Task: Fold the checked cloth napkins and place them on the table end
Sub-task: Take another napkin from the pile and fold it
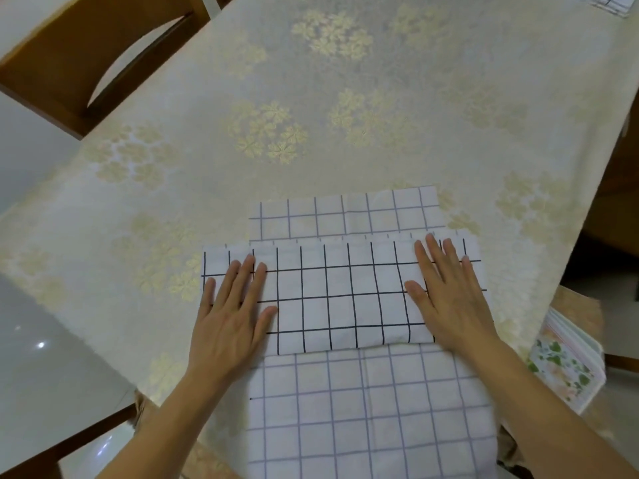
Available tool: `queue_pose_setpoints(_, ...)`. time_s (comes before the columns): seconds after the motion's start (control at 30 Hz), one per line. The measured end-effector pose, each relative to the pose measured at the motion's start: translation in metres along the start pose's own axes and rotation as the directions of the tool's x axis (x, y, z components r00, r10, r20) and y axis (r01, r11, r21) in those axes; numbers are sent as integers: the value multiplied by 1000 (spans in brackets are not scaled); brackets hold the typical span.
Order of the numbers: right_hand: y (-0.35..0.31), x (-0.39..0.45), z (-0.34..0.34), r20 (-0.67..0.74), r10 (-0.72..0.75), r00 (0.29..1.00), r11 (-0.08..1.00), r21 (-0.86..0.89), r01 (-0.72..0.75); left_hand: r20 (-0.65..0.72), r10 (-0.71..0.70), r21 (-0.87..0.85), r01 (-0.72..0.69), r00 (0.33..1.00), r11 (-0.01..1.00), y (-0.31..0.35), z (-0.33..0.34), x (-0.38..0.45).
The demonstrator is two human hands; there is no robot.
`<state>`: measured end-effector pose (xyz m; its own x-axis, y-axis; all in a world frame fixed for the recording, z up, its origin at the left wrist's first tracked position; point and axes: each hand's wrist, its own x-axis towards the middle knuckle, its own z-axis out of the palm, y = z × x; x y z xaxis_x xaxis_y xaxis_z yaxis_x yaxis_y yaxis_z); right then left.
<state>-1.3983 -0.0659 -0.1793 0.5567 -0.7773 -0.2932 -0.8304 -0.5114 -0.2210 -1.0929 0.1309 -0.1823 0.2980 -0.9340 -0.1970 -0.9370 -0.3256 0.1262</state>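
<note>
Checked napkin (340, 299) pinned flat by left hand (232, 307) and right hand (446, 299), fingers straight; folded pile (603, 3) at 1 o'clock cut off

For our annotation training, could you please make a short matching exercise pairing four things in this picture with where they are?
1. left hand
2. right hand
3. wooden chair
4. floral stack

A. beyond the table's far left edge
B. flat on the folded napkin's right end
C. near right, past the table's edge
D. flat on the folded napkin's left end

Pairs: 1-D, 2-B, 3-A, 4-C
</note>
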Motion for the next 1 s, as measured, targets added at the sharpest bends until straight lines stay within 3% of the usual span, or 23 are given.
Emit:
queue_pose_setpoints(0.17, 10, 8, 1, -18, -37, 999, 997, -71, 35, 0, 3, 0, -3, 1000, 1000, -3, 0, 5)
queue_pose_setpoints(0.3, -4, 4, -3, -72, 10, 997, 1000, -17, -11, -34, -19, 8, 20, 999, 1000, 4, -4, 4)
queue_pose_setpoints(0.47, -26, -1, 9, -79, 16, 997, 1000, -18, -17, -45, 94, -25, -95, 995, 995, 32, 1, 11)
queue_pose_setpoints(1.0, -30, 18, 15, -115, -11, 993, 1000, -28, 8, -31, -13, -18, 12, 999, 1000, 10, 8, 18)
